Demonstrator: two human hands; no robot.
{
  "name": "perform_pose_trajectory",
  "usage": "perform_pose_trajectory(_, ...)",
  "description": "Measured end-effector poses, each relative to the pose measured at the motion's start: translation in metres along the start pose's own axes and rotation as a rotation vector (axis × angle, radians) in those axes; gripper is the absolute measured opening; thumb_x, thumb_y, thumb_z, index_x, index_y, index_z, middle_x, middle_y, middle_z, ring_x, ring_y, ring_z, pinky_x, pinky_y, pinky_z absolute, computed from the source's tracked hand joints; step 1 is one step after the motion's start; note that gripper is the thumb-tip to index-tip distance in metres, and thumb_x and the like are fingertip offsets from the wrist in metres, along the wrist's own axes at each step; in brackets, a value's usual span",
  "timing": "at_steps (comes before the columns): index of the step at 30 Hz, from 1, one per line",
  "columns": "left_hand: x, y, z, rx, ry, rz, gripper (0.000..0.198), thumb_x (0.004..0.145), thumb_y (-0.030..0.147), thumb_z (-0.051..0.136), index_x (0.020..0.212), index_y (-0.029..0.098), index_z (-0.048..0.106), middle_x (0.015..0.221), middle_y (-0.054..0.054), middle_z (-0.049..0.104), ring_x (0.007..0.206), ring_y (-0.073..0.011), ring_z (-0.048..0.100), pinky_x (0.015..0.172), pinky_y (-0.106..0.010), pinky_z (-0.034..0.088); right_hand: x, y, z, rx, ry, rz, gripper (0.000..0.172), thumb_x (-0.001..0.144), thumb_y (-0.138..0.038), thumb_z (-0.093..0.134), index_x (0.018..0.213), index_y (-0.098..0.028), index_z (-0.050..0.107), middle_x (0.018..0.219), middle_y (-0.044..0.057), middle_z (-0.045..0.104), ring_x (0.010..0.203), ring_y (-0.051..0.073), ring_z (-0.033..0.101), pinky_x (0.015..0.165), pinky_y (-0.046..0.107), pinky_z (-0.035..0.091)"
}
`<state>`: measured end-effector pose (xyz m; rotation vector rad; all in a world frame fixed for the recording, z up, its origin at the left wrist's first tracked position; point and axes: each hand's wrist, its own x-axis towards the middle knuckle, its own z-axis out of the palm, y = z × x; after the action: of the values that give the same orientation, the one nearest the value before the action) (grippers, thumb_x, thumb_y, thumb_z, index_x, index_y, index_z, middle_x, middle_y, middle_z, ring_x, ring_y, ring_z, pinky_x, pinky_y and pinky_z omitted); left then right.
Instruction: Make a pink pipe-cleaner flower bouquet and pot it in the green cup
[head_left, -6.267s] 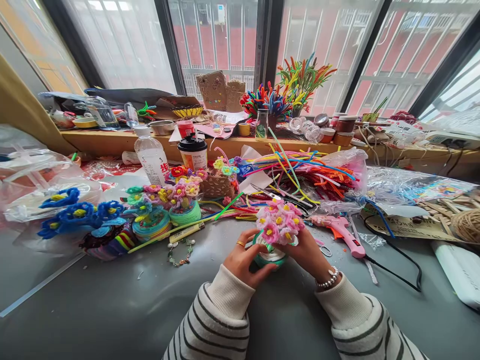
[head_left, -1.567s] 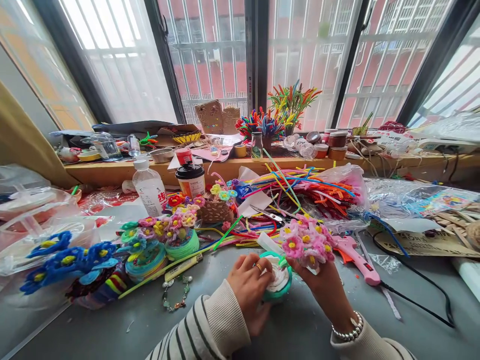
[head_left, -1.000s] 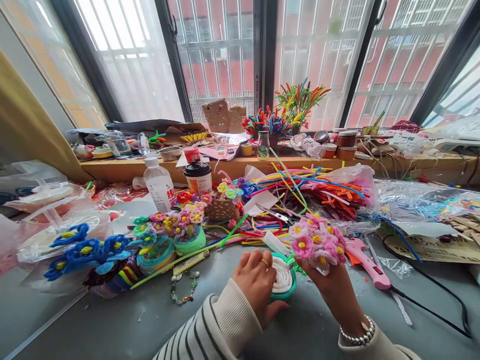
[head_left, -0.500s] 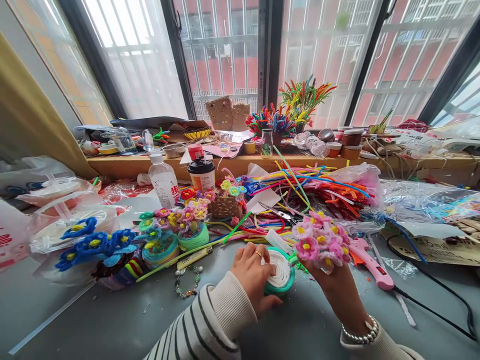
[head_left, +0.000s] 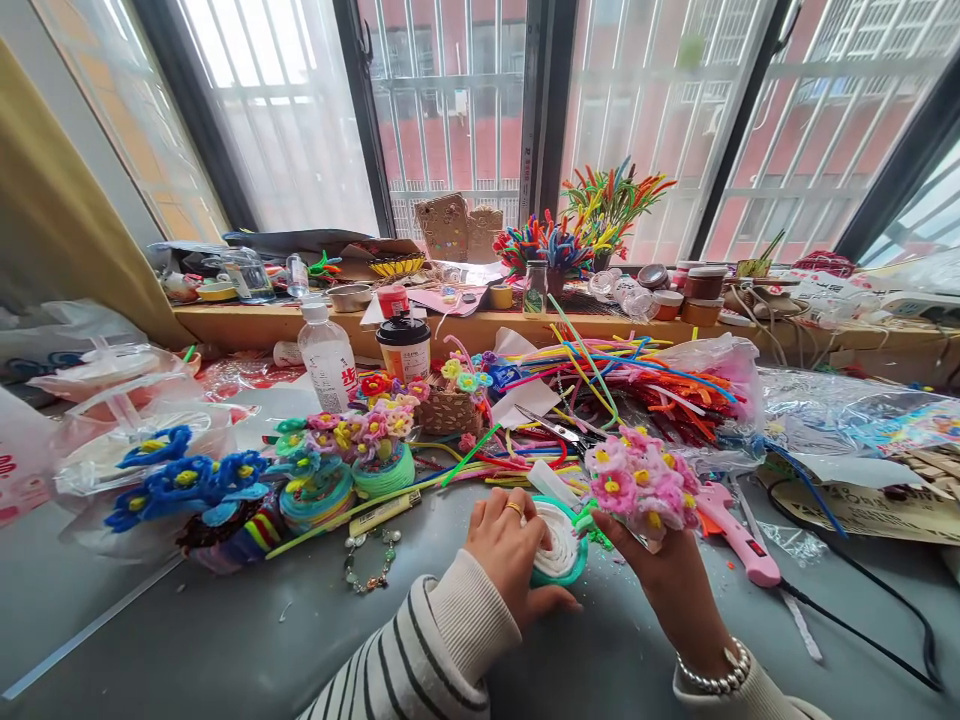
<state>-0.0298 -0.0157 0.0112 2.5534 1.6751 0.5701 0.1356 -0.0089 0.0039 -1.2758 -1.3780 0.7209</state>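
My left hand (head_left: 514, 550) is curled at the left side of a round coiled pot (head_left: 574, 575), its fingers on the white coiled face and its thumb low at the near edge. Teal coils form the pot's rim and side. In my right hand (head_left: 660, 575) is a bunch of pink pipe-cleaner flowers (head_left: 637, 480) with yellow centres. Green stem ends point left from it, towards the pot's right rim. The bunch hides most of the right fingers; I cannot tell whether the stems touch the pot.
Right of the flowers lies a pink hot glue gun (head_left: 742, 545) with a black cord. Scissors (head_left: 559, 430) and loose pipe cleaners (head_left: 645, 375) lie behind. Several finished flower pots (head_left: 319, 495) stand left, near a beaded bracelet (head_left: 371, 560), a bottle (head_left: 326, 355) and a cup (head_left: 405, 350).
My left thumb has stretched a little further right along the pot's near edge. The right thumb now shows on the green stems. Both hands keep their holds, and the view has shifted slightly.
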Motion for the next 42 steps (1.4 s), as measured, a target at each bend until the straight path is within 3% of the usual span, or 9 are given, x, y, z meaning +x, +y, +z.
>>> perform_pose_trajectory(5,-0.001,-0.009,-0.007,-0.042,-0.005,0.101,0.054,0.046,0.066,0.054,0.079,0.023,0.055,0.089,-0.002,0.053,0.084,-0.0224,0.041,0.072,-0.038,0.028,0.0,0.0,0.0,0.006,0.026,-0.002,0.03,0.058,-0.032,0.063,0.085,-0.018,0.058,0.091,0.007,0.064,0.09,0.027,0.055,0.079,0.042,0.043)
perform_pose_trajectory(10,0.002,-0.006,-0.009,0.028,-0.074,0.22,0.038,0.048,0.044,0.068,0.076,0.023,0.054,0.079,0.004,0.059,0.08,-0.0169,0.044,0.071,-0.032,0.027,0.0,0.0,0.0,0.029,0.04,-0.018,0.032,0.059,-0.031,0.063,0.087,-0.019,0.057,0.094,0.006,0.062,0.093,0.026,0.053,0.081,0.043,0.041)
perform_pose_trajectory(12,0.002,-0.001,-0.003,0.036,-0.045,0.231,0.033,0.05,0.043,0.067,0.073,0.023,0.055,0.075,0.005,0.06,0.077,-0.0159,0.046,0.069,-0.031,0.027,0.0,0.0,0.001,0.022,0.027,-0.018,0.031,0.06,-0.032,0.063,0.087,-0.019,0.057,0.095,0.006,0.062,0.094,0.026,0.052,0.083,0.043,0.04)
perform_pose_trajectory(17,0.002,0.009,0.019,0.048,0.116,0.22,0.042,0.049,0.056,0.061,0.071,0.021,0.054,0.072,0.002,0.061,0.073,-0.0171,0.048,0.065,-0.032,0.029,0.001,0.004,0.003,0.052,-0.025,-0.004,0.033,0.061,-0.033,0.062,0.091,-0.018,0.054,0.1,0.007,0.059,0.097,0.026,0.05,0.086,0.042,0.037)
perform_pose_trajectory(26,-0.002,0.011,0.024,0.074,0.169,0.217,0.037,0.053,0.054,0.061,0.069,0.022,0.053,0.07,0.003,0.06,0.073,-0.0168,0.047,0.064,-0.032,0.028,0.002,0.007,0.006,0.151,-0.054,0.062,0.035,0.062,-0.036,0.061,0.09,-0.016,0.054,0.094,0.007,0.062,0.094,0.026,0.053,0.081,0.038,0.041)
perform_pose_trajectory(31,-0.006,-0.001,0.003,-0.064,0.242,0.269,0.037,0.058,0.056,0.055,0.08,0.026,0.056,0.086,0.003,0.062,0.079,-0.0189,0.049,0.068,-0.034,0.03,0.004,0.002,0.002,0.23,-0.082,0.063,0.034,0.063,-0.034,0.061,0.092,-0.017,0.052,0.092,0.006,0.063,0.091,0.024,0.055,0.077,0.035,0.045)
perform_pose_trajectory(34,0.002,-0.01,-0.02,-0.194,0.313,0.163,0.022,0.069,0.04,0.052,0.081,0.023,0.059,0.082,-0.001,0.063,0.079,-0.0184,0.051,0.074,-0.035,0.033,0.006,-0.006,0.0,0.302,-0.086,0.051,0.037,0.062,-0.032,0.063,0.094,-0.017,0.051,0.095,0.005,0.062,0.088,0.022,0.056,0.074,0.033,0.048)
perform_pose_trajectory(37,0.013,-0.009,-0.029,-0.407,0.167,0.142,0.029,0.068,0.04,0.053,0.082,0.017,0.061,0.078,-0.005,0.064,0.073,-0.0162,0.056,0.068,-0.028,0.041,0.007,-0.017,0.0,0.313,-0.105,0.042,0.034,0.058,-0.029,0.066,0.088,-0.017,0.054,0.087,0.004,0.064,0.084,0.022,0.058,0.071,0.031,0.049)
perform_pose_trajectory(42,0.021,0.006,-0.017,-0.595,-0.057,0.001,0.029,0.069,0.037,0.051,0.073,0.012,0.066,0.065,-0.005,0.066,0.057,-0.0143,0.057,0.055,-0.023,0.044,0.008,-0.034,0.0,0.223,-0.212,0.043,0.025,0.058,-0.026,0.066,0.078,-0.015,0.056,0.076,0.003,0.065,0.076,0.021,0.059,0.066,0.029,0.048)
